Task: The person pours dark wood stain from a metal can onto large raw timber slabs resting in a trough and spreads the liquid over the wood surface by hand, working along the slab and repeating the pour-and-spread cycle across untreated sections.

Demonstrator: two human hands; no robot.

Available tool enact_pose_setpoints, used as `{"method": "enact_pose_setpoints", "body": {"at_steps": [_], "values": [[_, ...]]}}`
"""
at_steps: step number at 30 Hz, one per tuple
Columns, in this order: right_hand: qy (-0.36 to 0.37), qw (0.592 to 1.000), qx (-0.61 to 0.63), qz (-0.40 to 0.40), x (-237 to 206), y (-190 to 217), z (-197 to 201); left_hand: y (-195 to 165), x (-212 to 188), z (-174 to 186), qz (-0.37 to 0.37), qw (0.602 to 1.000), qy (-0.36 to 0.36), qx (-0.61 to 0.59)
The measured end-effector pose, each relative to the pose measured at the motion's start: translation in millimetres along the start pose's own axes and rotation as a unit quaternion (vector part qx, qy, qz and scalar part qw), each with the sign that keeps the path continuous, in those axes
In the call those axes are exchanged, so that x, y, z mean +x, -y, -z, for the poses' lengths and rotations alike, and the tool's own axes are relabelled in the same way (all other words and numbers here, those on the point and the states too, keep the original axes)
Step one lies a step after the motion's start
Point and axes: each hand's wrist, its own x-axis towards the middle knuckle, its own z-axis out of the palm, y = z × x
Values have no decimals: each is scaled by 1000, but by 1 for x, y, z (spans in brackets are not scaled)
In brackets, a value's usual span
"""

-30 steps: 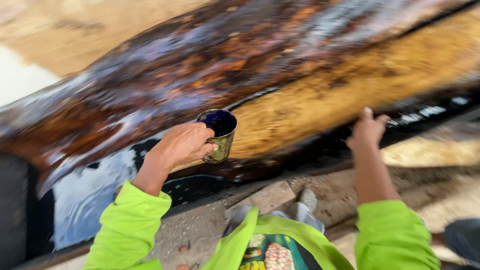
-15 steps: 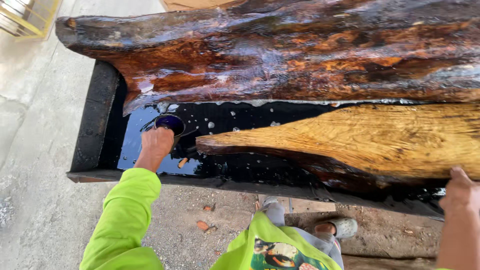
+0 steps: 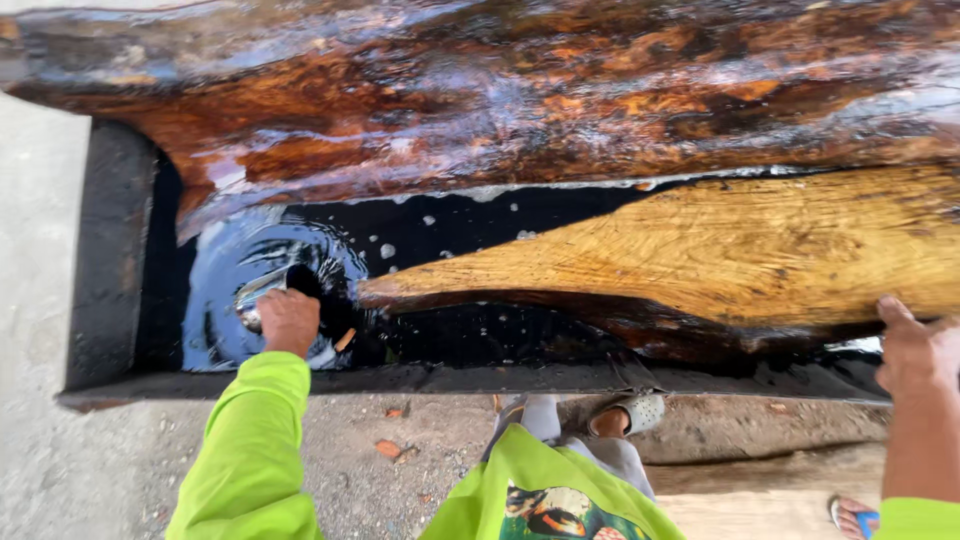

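- metal cup (image 3: 262, 296) sits tilted in the dark liquid (image 3: 450, 340) at the left end of the black trough (image 3: 110, 250).
- left hand (image 3: 290, 320) grips the cup; judged step: scooping.
- right hand (image 3: 915, 350) rests on the pale slab (image 3: 720, 250), fingers curled over its edge.
- next move calls for a level lift to the wet log (image 3: 520, 90).

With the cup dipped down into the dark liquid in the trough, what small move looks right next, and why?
Probably lift the cup level out of the dark liquid. The left hand holds it tilted low at the liquid's surface, where ripples spread, so it seems to be filling. The right hand rests on the edge of the pale slab, steadying it.
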Motion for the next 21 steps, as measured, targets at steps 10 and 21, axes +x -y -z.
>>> {"method": "enact_pose_setpoints", "body": {"at_steps": [10, 21], "values": [[-22, 999, 35, 7, 0, 7, 10, -9, -7, 21, -14, 999, 31, -13], [2, 998, 9, -67, -31, 44, 28, 44, -35, 31, 41, 955, -24, -293]]}}
